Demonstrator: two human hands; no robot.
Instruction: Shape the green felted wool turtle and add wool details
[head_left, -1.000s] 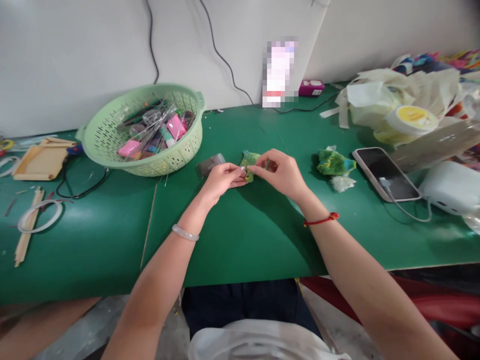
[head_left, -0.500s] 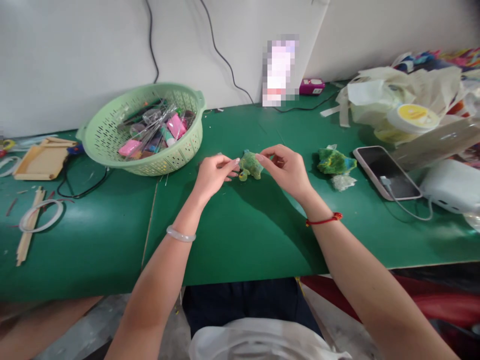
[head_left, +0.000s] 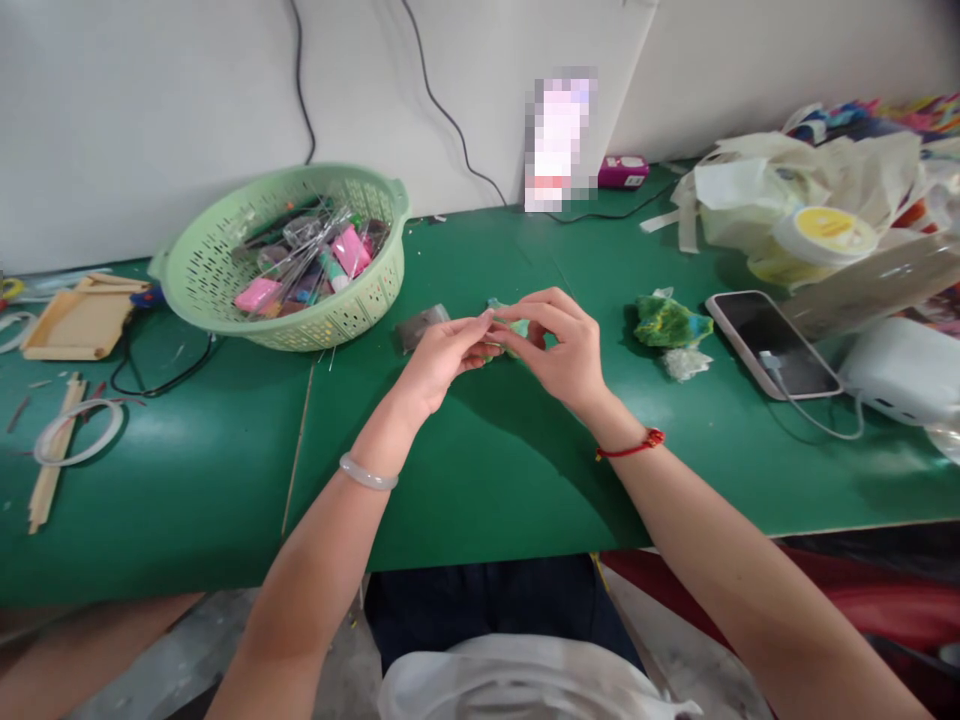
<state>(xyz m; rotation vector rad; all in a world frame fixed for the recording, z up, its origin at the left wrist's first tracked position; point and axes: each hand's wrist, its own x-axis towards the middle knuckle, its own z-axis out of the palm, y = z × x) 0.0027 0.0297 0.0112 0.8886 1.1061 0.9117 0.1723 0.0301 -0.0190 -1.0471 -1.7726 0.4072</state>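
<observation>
My left hand [head_left: 448, 358] and my right hand [head_left: 561, 343] meet at their fingertips, thumbs and fingers pinched together. Whatever is between the fingertips is too small or hidden to make out. Just behind and below them lies a green-blue piece [head_left: 519, 328], mostly covered by my fingers. Beside my left hand, a small grey block [head_left: 421, 327] rests on the green table [head_left: 480, 480]. Farther right sits a second green and yellow piece [head_left: 671, 323], with a clear crumpled bit [head_left: 686, 364] at its lower edge.
A light green basket [head_left: 300, 335] of pink blocks and wires stands at the left. Beyond it are a wooden tray [head_left: 79, 318], sticks and a white ring [head_left: 79, 432]. On the right are a phone [head_left: 776, 345], a white device [head_left: 904, 370], a tub [head_left: 825, 235] and plastic bags.
Both hands have come together over the green-blue piece, my left moving right and my right moving slightly left. The grey block beside my left hand is now more exposed.
</observation>
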